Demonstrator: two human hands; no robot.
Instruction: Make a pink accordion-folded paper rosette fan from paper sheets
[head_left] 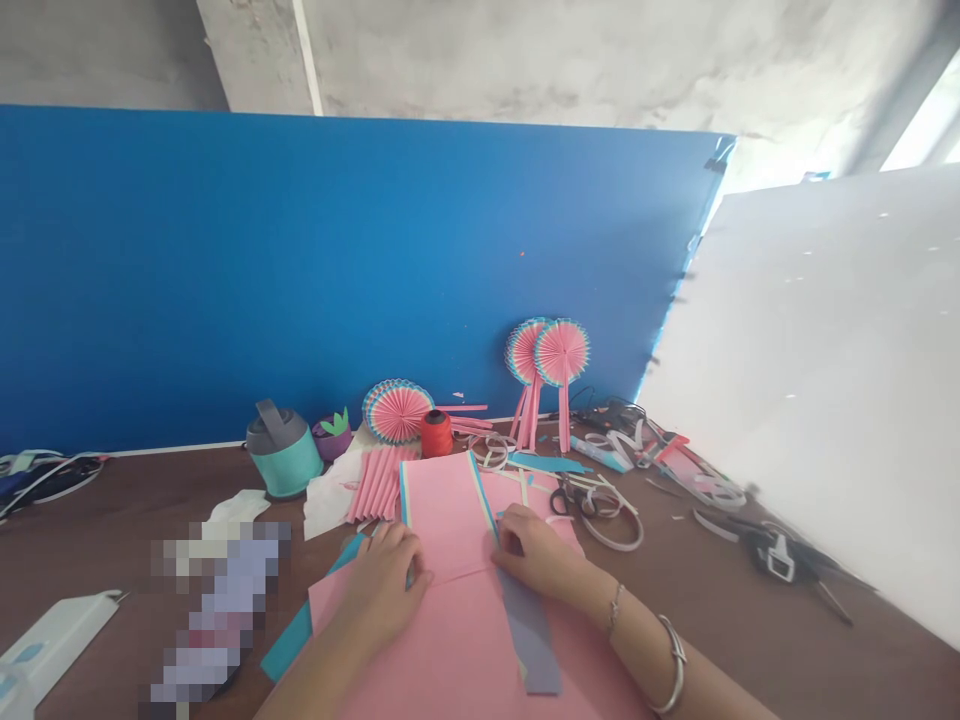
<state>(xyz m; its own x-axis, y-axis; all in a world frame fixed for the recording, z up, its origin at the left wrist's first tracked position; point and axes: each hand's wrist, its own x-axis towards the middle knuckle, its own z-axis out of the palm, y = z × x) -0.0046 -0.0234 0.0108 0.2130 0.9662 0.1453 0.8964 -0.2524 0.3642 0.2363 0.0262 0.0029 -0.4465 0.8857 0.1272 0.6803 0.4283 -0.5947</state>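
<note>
A pink paper sheet (442, 495) with blue and cream strips along its sides lies in front of me, over larger pink paper (450, 650). At its left edge, my left hand (390, 575) is closed, with fingers bent around the paper and a little blue showing by the thumb. My right hand (536, 550) pinches the right edge, its thumb and forefinger forming a loop. From beneath that hand a grey strip (534, 640) runs toward me. Teal paper (292, 635) sticks out under the pink sheets on the left.
Folded pink paper (377, 485), a red thread spool (436, 433) and a round pleated fan (400, 411) lie behind. Two fans (562, 353) lean on the blue panel. Scissors (574, 495) lie right, a glue gun (780, 555) farther right, a teal pot (285, 455) left.
</note>
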